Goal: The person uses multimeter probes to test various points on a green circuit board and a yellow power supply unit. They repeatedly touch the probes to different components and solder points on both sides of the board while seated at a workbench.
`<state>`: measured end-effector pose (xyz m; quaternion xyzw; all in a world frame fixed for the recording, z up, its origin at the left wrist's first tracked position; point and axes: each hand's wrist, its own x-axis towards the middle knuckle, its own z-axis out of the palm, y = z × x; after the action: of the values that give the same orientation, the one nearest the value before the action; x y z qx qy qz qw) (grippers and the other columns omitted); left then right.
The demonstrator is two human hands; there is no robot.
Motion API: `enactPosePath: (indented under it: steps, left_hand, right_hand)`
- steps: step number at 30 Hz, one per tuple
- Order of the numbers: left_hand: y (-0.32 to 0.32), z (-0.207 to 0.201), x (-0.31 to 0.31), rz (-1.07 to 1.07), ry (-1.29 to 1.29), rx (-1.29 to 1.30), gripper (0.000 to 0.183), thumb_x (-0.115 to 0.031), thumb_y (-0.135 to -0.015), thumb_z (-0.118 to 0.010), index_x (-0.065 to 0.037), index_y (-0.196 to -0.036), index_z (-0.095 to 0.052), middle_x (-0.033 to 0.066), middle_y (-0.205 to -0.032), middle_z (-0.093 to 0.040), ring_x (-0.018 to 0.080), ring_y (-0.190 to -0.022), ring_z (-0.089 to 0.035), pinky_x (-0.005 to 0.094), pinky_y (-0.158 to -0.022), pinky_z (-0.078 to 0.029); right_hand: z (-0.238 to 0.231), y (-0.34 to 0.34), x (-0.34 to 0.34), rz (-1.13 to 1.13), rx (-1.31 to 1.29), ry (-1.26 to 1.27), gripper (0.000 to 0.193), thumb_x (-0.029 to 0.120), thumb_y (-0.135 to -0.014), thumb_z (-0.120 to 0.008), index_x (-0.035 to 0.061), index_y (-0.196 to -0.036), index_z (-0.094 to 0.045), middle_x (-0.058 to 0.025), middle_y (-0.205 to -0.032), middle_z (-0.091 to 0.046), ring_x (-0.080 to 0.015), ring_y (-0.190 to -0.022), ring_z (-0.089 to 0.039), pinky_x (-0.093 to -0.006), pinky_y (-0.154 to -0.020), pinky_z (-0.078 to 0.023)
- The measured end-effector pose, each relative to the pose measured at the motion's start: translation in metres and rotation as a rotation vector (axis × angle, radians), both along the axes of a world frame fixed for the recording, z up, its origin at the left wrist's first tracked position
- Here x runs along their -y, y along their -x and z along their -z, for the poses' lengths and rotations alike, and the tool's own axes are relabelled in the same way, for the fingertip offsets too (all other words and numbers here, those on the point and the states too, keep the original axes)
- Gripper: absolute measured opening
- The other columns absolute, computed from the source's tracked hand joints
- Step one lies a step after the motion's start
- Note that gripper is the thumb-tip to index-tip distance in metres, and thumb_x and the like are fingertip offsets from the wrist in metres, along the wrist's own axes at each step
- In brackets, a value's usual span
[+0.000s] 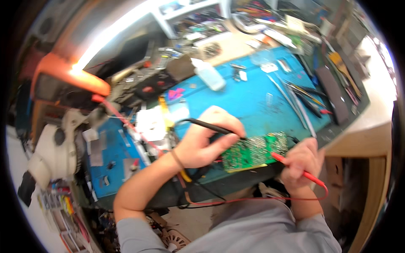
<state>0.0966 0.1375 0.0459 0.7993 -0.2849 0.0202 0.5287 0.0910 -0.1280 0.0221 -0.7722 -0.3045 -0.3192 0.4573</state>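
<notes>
While the rectangular green circuit board (248, 156) lies at the blue mat's (249, 101) near edge, between our fingers (234, 124), our left hand (211, 137) grips a slim black probe (210, 125), our right hand (301, 162) a slim red probe (312, 178).

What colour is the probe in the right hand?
The probe is red, best seen in the head view.

Beyond the board (249, 155), a hand could pass over the mat (249, 103) between the bottle (211, 76) and the tools (306, 100), but the red cable (228, 201) crossed the near side and the left hand (213, 137) blocked the board's left end.
</notes>
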Motion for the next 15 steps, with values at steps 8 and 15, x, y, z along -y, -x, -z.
enactPosePath:
  steps: [8, 15]
  left_hand:
    - [-0.002, 0.004, 0.006, -0.014, 0.019, -0.035, 0.013, -0.019, -0.095, -0.064, -0.006, -0.095, -0.067, 0.0083, -0.099, -0.071, 0.0227, -0.094, -0.054, 0.0379, -0.09, -0.04]
    - [0.0, 0.003, 0.003, -0.021, 0.005, -0.051, 0.014, -0.019, -0.095, -0.064, -0.006, -0.095, -0.067, 0.0084, -0.098, -0.071, 0.0229, -0.095, -0.053, 0.0382, -0.089, -0.04]
  right_hand:
    - [0.015, -0.003, 0.012, -0.079, 0.08, -0.091, 0.02, 0.012, -0.091, -0.058, 0.0122, -0.072, -0.06, 0.0014, -0.063, -0.06, -0.017, -0.058, -0.048, -0.0322, -0.061, -0.036]
    - [0.016, -0.003, 0.01, -0.096, 0.095, -0.108, 0.02, 0.012, -0.09, -0.059, 0.0126, -0.07, -0.06, 0.0024, -0.063, -0.06, -0.0157, -0.058, -0.048, -0.0312, -0.06, -0.036]
